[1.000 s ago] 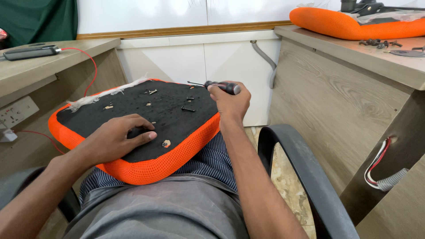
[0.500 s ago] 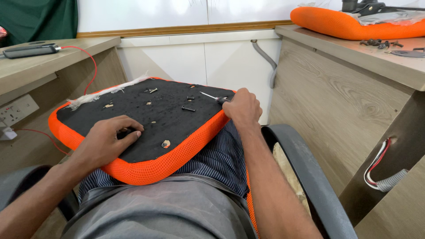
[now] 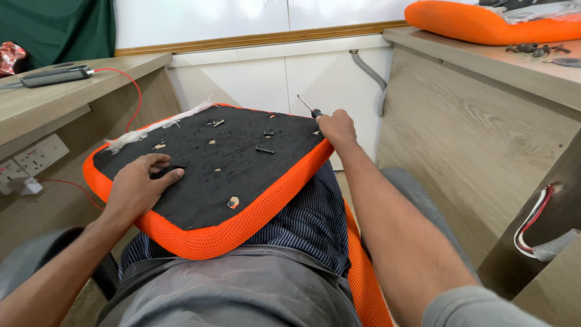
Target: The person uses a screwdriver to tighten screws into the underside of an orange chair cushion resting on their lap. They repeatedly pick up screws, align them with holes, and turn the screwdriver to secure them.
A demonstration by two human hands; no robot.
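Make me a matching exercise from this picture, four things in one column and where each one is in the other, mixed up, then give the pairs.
Things:
1. left hand
2. screwdriver
3. second orange cushion
4. red cable

Places:
A. on the desk at upper right
B. flat on the black underside of the seat pad on the lap
C. in the right hand at the pad's far corner
D. hanging over the edge of the left desk

Pairs: 1-B, 2-C, 3-A, 4-D

Orange mesh seat cushion (image 3: pixel 254 221) with black underside — blue pinstriped cloth (image 3: pixel 308 224), grey trousers (image 3: pixel 242 290).
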